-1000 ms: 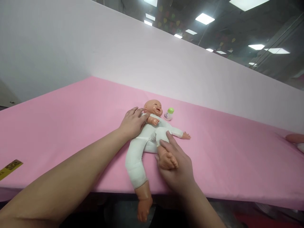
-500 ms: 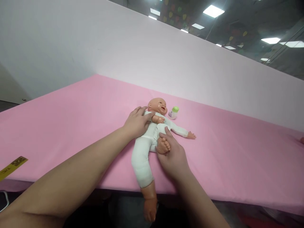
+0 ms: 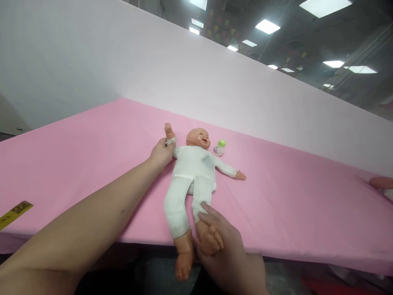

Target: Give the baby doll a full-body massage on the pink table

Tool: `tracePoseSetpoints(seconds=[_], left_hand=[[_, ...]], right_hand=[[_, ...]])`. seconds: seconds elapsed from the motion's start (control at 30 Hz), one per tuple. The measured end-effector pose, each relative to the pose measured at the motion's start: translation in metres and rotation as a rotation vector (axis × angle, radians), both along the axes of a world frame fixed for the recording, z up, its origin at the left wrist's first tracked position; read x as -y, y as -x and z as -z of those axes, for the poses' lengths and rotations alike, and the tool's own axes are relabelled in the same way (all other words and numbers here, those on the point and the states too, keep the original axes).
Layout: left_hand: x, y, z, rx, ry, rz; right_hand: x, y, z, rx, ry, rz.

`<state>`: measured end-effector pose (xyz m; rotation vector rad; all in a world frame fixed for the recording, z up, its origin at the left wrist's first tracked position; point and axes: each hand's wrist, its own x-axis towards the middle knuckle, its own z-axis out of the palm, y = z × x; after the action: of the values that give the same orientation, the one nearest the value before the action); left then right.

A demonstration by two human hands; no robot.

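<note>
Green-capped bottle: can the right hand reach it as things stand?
Probably not without letting go: the right hand holds the doll's leg, and the doll's outstretched arm lies before the bottle.

Our left hand (image 3: 162, 154) and right hand (image 3: 229, 252) are bare, and so is our left forearm (image 3: 98, 223), which bears one small spot (image 3: 123, 211) partway along and a soft crease (image 3: 50, 270) toward its near end.

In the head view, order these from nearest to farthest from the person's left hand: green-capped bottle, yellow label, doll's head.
1. Doll's head: just right of the left hand.
2. Green-capped bottle: right of the head.
3. Yellow label: far left, closer to the camera.
</note>
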<state>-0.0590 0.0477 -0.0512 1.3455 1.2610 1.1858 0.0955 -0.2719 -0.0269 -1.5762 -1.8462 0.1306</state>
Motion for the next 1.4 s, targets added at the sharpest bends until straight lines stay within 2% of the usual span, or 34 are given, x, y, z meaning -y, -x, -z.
tracePoseSetpoints(seconds=[0.13, 0.27, 0.33, 0.43, 0.57, 0.67, 0.77, 0.93, 1.03, 1.2, 1.4], left_hand=[[-0.022, 0.004, 0.009, 0.34, 0.252, -0.042], [-0.027, 0.005, 0.01, 0.386, 0.276, -0.039], [-0.021, 0.006, 0.009, 0.259, 0.188, -0.05], [-0.007, 0.008, 0.002, -0.12, -0.068, -0.065], [0.015, 0.004, -0.01, -0.543, -0.453, 0.061], [0.028, -0.007, -0.015, -0.775, -0.721, 0.154], [0.036, -0.015, -0.017, -0.936, -0.842, 0.215], [0.04, -0.015, -0.017, -1.047, -0.873, 0.244], [0.039, -0.015, -0.015, -1.042, -0.878, 0.252], [0.034, -0.016, -0.011, -0.941, -0.797, 0.259], [0.026, -0.007, -0.01, -0.701, -0.622, 0.237]], right_hand=[[0.02, 0.001, -0.002, 0.12, -0.002, 0.016], [0.024, 0.003, -0.009, 0.216, 0.053, 0.055], [0.023, 0.004, -0.012, 0.22, 0.059, 0.057], [0.02, 0.002, -0.014, 0.175, 0.01, 0.052], [0.01, -0.007, -0.016, 0.116, -0.129, -0.001], [-0.009, -0.012, -0.024, 0.093, -0.256, -0.026], [-0.037, -0.016, -0.032, 0.08, -0.257, -0.01], [-0.086, -0.026, -0.033, 0.012, -0.082, 0.031], [-0.101, -0.03, -0.027, -0.061, -0.033, 0.086], [-0.101, -0.027, -0.023, -0.087, 0.008, 0.135], [-0.091, -0.029, -0.021, -0.11, 0.019, 0.109]])
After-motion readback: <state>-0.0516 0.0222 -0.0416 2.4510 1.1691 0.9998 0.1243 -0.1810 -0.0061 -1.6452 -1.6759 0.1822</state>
